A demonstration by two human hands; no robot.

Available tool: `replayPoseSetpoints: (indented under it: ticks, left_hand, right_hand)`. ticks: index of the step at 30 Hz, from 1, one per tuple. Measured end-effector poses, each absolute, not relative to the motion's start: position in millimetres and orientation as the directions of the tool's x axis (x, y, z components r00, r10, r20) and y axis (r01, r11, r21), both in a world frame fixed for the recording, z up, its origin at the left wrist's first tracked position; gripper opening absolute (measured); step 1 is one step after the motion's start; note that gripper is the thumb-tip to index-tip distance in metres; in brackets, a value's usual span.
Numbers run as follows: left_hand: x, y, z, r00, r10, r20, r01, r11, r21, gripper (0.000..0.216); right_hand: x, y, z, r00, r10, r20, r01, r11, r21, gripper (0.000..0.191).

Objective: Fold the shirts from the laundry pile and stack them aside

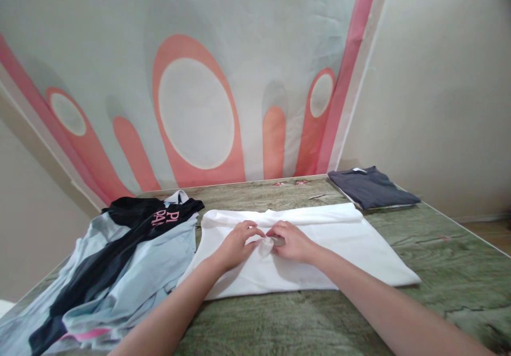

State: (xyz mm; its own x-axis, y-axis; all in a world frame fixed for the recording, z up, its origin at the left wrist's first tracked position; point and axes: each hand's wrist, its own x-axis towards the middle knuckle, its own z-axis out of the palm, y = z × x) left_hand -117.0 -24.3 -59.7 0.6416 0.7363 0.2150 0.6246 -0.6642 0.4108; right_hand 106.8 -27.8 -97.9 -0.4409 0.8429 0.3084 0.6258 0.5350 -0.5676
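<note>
A white garment (339, 255), folded into a wide flat shape, lies in front of me. Near its middle a small whitish, slightly sheer piece (266, 246) stands up between my hands; whether it is a tie or a gathered bit of cloth I cannot tell. My left hand (241, 243) pinches this piece from the left, thumb and fingers bent together. From the right, my right hand (293, 240) closes on it, its fingertips almost meeting those of the left. Both hands rest low over the cloth.
On the left lies a loose heap of clothes, with a black garment (136, 260) with pink lettering over light blue ones (159, 271). A dark grey folded stack (371, 188) sits at the back right. The wood-patterned table (279, 324) meets a patterned wall panel (255, 148) behind.
</note>
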Motion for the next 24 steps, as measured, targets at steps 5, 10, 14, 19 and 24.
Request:
replayPoseSetpoints:
  ticks: [5, 10, 14, 19, 24]
  left_hand:
    - [-118, -15, -75, 0.592, 0.753, 0.287, 0.628, -0.654, 0.422, 0.017]
    - [-122, -16, -87, 0.541, 0.774, 0.329, 0.64, -0.633, 0.436, 0.009]
    - [-122, -17, -86, 0.522, 0.775, 0.358, 0.64, -0.632, 0.437, 0.01]
    - [-123, -15, -84, 0.592, 0.721, 0.361, 0.571, -0.691, 0.444, 0.026]
    - [-125, -17, -79, 0.65, 0.693, 0.313, 0.554, -0.713, 0.43, 0.023]
  right_hand:
    - [106, -23, -106, -0.428, 0.827, 0.363, 0.576, 0.56, -0.595, 0.023]
    - [110, -25, -105, -0.463, 0.8, 0.382, 0.524, 0.595, -0.61, 0.027]
    - [110, -28, -101, -0.468, 0.79, 0.395, 0.512, 0.607, -0.608, 0.025]
    - [111, -31, -99, -0.454, 0.788, 0.416, 0.511, 0.613, -0.602, 0.01]
    - [109, -29, -103, -0.443, 0.787, 0.43, 0.502, 0.615, -0.608, 0.004]
